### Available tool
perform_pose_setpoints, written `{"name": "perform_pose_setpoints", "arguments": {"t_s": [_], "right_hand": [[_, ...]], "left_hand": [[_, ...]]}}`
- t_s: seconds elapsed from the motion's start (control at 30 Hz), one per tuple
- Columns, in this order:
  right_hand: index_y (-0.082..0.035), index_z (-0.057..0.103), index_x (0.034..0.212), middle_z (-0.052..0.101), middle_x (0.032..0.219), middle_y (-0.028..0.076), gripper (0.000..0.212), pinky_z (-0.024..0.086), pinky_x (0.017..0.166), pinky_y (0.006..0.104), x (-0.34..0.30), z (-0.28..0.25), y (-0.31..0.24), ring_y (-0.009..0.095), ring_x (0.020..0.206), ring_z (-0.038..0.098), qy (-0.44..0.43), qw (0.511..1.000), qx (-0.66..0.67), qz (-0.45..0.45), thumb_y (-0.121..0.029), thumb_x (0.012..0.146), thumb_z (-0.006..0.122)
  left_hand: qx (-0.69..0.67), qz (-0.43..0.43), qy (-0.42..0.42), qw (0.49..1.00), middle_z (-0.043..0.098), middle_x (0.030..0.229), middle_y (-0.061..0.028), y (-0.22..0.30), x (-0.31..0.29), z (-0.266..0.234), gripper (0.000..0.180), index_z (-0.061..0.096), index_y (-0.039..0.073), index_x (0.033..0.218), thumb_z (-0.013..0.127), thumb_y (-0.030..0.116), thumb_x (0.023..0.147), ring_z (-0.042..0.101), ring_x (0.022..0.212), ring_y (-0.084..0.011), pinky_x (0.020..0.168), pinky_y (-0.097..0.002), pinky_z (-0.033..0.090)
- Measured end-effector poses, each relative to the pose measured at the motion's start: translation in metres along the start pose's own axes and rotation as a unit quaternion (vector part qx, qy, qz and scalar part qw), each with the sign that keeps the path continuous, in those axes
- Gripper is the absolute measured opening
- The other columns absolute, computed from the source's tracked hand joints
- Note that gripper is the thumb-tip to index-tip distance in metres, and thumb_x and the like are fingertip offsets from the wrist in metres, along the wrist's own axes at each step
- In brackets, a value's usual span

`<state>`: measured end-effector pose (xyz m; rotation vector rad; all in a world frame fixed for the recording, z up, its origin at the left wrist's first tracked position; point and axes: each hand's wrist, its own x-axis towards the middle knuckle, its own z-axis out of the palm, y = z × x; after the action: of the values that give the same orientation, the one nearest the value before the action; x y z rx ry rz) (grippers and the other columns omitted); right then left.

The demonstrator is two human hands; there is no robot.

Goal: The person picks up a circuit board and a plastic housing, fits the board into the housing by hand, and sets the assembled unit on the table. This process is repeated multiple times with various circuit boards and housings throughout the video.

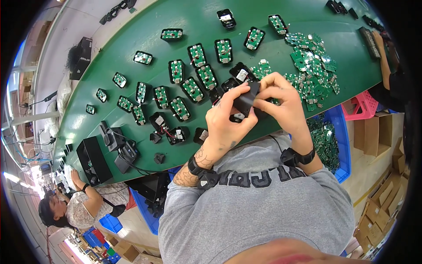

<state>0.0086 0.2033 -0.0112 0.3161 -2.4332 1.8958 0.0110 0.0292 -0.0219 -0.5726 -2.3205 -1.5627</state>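
My left hand (pixel 226 121) grips a black plastic casing (pixel 247 99) between thumb and fingers, above the green table's near side. From the other side my right hand (pixel 281 101) pinches the casing's edge, its fingers bent and pressed together. What lies inside the casing is turned away from view. Just beyond it sits an open black casing with a white part (pixel 241 74). Partly hidden under my hands are more dark casings. Further off stand several black casings holding green circuit boards, such as this filled casing (pixel 192 89).
A heap of loose green boards (pixel 310 66) lies to the right. At left are a long black box (pixel 93 160) and black devices with cables (pixel 125 149). Below the edge stands a blue bin of boards (pixel 345 149). Co-workers sit at left (pixel 90 202) and far right (pixel 387 75).
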Motion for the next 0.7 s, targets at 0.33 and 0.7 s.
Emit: {"name": "perform_pose_setpoints", "arguments": {"t_s": [0.33,0.7], "right_hand": [[-0.011,0.073,0.085,0.067,0.085,0.000,0.024,0.040,0.102,0.0543,0.004,-0.022,-0.005,0.027,0.107,0.061,0.012,0.925,-0.213,-0.315,-0.012,0.063,0.083],[-0.005,0.072,0.080,0.059,0.082,0.004,0.019,0.045,0.090,0.0394,-0.005,-0.009,-0.001,0.025,0.097,0.057,0.077,0.983,-0.121,-0.114,-0.002,0.062,0.079]], "left_hand": [[-0.385,-0.357,-0.164,0.835,0.068,0.100,-0.0155,-0.004,0.024,-0.019,0.036,0.054,-0.006,0.121,0.054,0.004,0.086,0.072,0.074,-0.0265,0.062,-0.0291,0.060],[-0.295,-0.225,-0.047,0.927,0.069,0.097,-0.0119,0.009,0.014,-0.001,0.038,0.057,-0.002,0.120,0.063,-0.003,0.082,0.071,0.079,-0.0168,0.068,-0.0265,0.059]]}}
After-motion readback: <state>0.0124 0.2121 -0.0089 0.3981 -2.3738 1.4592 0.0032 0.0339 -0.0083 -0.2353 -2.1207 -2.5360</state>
